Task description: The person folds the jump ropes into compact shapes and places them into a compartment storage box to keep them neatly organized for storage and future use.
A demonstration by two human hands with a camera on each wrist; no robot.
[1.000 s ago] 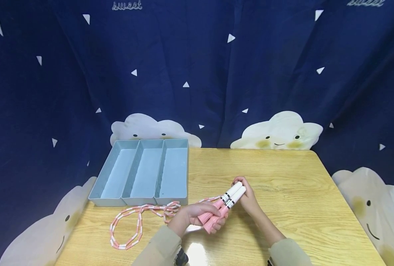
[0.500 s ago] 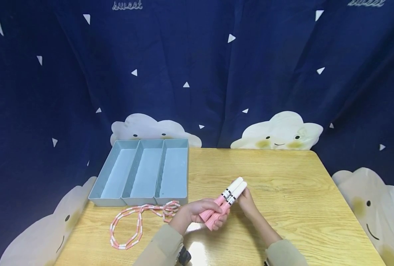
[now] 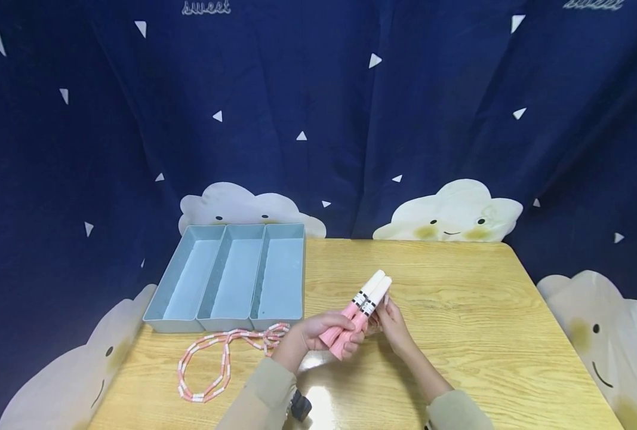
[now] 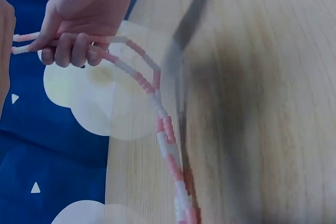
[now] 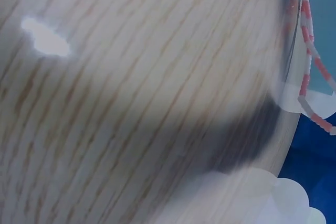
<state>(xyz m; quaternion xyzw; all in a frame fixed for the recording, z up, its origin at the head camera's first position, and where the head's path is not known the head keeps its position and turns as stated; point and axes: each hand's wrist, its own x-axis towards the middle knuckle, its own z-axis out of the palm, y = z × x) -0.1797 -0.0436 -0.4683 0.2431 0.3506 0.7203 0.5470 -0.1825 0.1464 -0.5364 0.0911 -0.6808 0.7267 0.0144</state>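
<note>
In the head view my left hand (image 3: 318, 331) grips the two pink-and-white handles (image 3: 371, 292) of a beaded jump rope, side by side, their white ends tilted up and away. Close behind them is my right hand (image 3: 396, 328). The left wrist view shows that right hand (image 4: 86, 11) with its fingers curled round doubled strands of the pink-and-white beaded rope (image 4: 178, 177), which hang down over the table. At that view's left edge only a sliver of my left hand (image 4: 5, 51) shows. Strands of rope (image 5: 305, 30) run along the right wrist view's edge; no hand appears there.
A pale blue tray (image 3: 304, 280) with three long compartments stands at the table's back left. In front of it more of the rope (image 3: 227, 358) lies looped on the wooden table (image 3: 458, 310). A dark blue curtain (image 3: 318, 89) with clouds hangs behind.
The handles have risen slightly away from me and turned more upright in my left hand. My right hand has slid from their white ends to lower down beside them.
</note>
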